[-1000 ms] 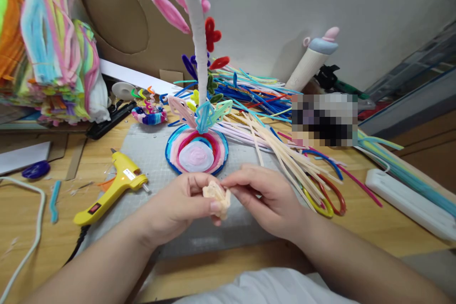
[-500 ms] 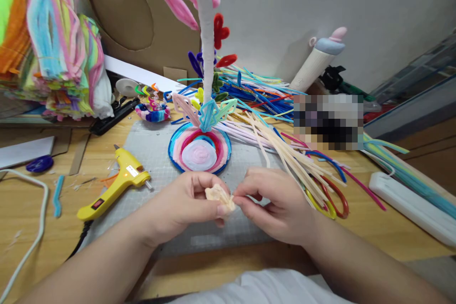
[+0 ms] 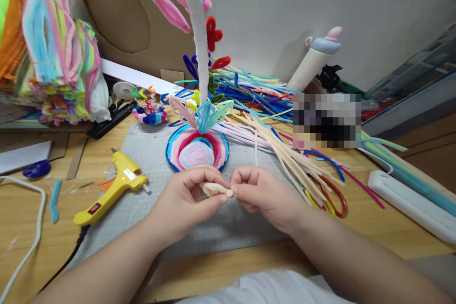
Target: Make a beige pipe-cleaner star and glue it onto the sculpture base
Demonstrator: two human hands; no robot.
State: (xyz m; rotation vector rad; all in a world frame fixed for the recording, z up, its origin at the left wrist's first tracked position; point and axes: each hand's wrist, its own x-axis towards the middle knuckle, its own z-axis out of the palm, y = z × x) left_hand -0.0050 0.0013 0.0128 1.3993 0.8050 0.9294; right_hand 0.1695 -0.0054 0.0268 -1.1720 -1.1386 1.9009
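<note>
Between the fingers and thumb of my left hand is a small folded piece of cream pipe cleaner, partly hidden by the fingers. My right hand is closed in a pinch at the narrow right end of that same piece, so the two hands nearly touch. Just beyond them, a round base coiled from coloured pipe cleaners lies on a grey cutting mat. Behind the base rises a white wrapped stem with pink, red, purple, green and yellow pipe-cleaner petals and flowers around it.
A yellow glue gun lies left of my hands, its cord running toward me. Loose cream pipe cleaners spread to the right, near a white power strip. Bundled pipe cleaners stand at the back left. A white bottle leans at the wall.
The cream piece has turned and now shows a flatter, narrower side. My right hand has shifted slightly left, with its fingers curled closer to my left hand. The view has moved a little.
</note>
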